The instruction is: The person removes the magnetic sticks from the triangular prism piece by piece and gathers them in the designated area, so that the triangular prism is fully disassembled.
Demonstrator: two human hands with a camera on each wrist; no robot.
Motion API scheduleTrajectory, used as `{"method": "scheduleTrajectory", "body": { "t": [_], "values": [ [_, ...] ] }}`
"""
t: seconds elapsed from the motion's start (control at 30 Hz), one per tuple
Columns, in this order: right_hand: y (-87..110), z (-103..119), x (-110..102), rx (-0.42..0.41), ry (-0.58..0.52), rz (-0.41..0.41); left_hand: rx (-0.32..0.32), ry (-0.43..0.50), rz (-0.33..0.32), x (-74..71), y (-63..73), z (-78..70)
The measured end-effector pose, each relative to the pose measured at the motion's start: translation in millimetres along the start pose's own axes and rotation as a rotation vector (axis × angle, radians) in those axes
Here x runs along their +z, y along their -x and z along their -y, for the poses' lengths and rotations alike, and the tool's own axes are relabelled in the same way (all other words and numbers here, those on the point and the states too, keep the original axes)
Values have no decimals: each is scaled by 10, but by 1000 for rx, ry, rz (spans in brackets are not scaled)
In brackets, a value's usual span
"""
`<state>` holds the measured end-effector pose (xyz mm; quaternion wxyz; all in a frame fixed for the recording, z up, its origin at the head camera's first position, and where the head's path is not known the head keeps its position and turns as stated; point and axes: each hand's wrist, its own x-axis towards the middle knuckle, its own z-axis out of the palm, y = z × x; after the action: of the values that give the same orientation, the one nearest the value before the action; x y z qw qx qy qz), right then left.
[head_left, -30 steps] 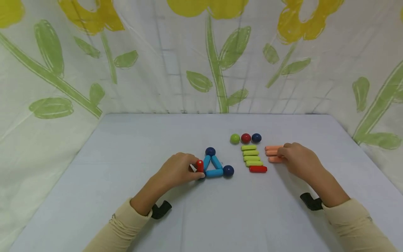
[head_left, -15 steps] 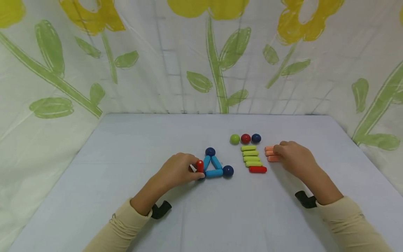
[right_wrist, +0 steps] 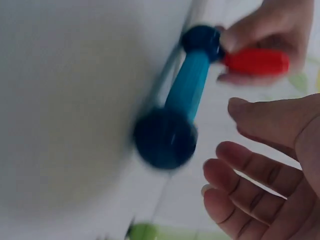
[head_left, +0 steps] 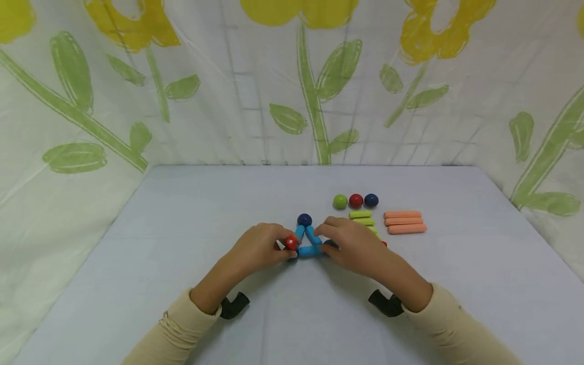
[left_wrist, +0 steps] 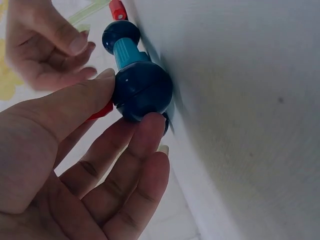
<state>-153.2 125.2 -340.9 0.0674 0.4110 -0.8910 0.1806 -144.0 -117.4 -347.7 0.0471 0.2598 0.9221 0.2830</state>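
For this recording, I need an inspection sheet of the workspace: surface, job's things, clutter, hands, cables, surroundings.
Surface: pale table, looks flat.
Job's things: three blue sticks and three dark-blue balls form a triangle; a red stick stands up from the near-left ball.
Clutter: green ball, red ball and loose dark-blue ball in a row; light-green sticks, partly hidden; three orange sticks; another red stick, mostly hidden.
Hands: left hand grips the near-left ball; right hand is beside the near-right ball, not holding it.
Cables: nothing seen.
Surroundings: flower-patterned sheet behind; black pieces at both wrists.
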Motion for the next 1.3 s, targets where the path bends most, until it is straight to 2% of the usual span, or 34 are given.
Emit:
{"method": "scheduleTrajectory", "body": {
  "t": [0.07,0.2,0.33,0.43,0.53,0.7,0.83,0.9,1.07,1.3],
  "values": [
    [-75,95,73,-60,-26,-26,27,-7,-10,1,6,11],
    [-156,238,192,-155,-26,-153,83,-41,-30,6,13,28],
    [-176,318,270,-226,-23,-284,80,-58,-35,6,11,21],
    [-175,355,308,-257,-26,-320,59,-57,-30,6,3,7],
    [-156,399,309,-261,-52,-308,51,-53,-29,7,-1,1],
    [-65,457,204,-259,-94,-244,51,-45,-16,17,1,12],
    [74,387,82,-210,-58,-183,54,-62,-10,19,-1,-1],
    [162,304,25,-159,-29,-112,50,-71,-10,15,-4,-14],
    [366,57,-141,36,1,133,37,-84,1,13,-1,-29],
    [505,-156,-335,264,36,349,35,-88,2,18,6,-31]
  ]
}}
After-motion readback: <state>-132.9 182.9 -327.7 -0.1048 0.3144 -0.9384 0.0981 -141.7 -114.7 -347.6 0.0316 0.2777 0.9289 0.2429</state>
